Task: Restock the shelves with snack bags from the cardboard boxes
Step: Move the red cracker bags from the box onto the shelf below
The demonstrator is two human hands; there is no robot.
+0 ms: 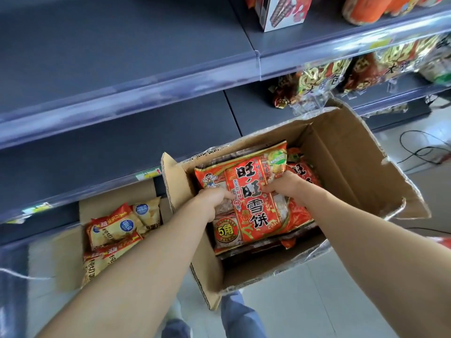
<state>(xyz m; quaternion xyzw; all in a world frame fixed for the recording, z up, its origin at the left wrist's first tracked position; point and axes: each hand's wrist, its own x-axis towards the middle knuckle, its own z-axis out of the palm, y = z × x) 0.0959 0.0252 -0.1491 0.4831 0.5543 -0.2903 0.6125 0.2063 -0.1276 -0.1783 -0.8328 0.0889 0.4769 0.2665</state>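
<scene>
Head view: in the open cardboard box (341, 152), near and right of the shelves (122, 132), our left hand (212, 201) and right hand (283, 186) each curl round a side edge of the top red snack bag (253, 215). We judge it light and slippery, its crackers fragile: hold the edges, never squeeze the middle.

**Occluded and truncated regions.** The top snack bag (246, 191) has its print partly covered by the left grip (212, 201) and the right grip (285, 189). The lower bags (302, 176) show only edges, so their number cannot be told. The second cardboard box (109, 203) has its far end hidden under the shelf lip (97, 191). The price labels (148, 173) are too blurred to read. The printed carton (283, 11) and the orange packs (361, 8) are cut off by the top edge, and the floor cable (424, 147) by the right edge.
</scene>
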